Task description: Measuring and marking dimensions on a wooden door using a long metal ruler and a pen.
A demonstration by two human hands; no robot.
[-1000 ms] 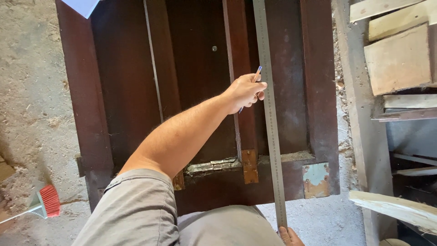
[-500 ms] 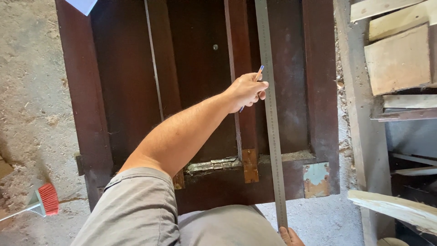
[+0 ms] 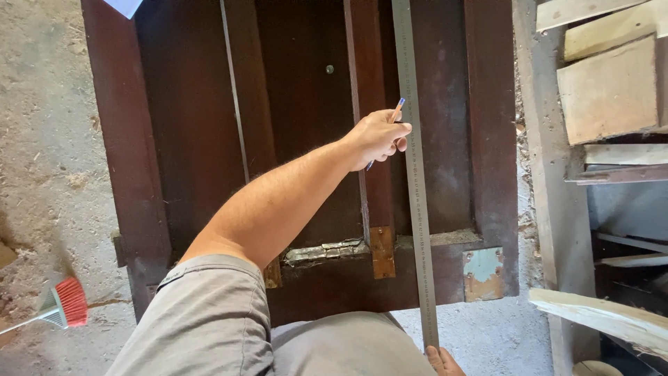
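A red-bristled broom (image 3: 67, 303) lies on the dusty concrete floor (image 3: 42, 139) at its left edge; pale wooden planks (image 3: 609, 83) are stacked along the right edge.

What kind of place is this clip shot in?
Probably a woodworking or carpentry workshop: a dark wooden door lies flat under a long steel ruler, sawdust covers the floor, and timber offcuts are stacked alongside.

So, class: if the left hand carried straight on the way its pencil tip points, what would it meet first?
Probably the dark wooden panel just below the pencil tip; the left hand sits beside the long steel ruler, though depth is unclear.
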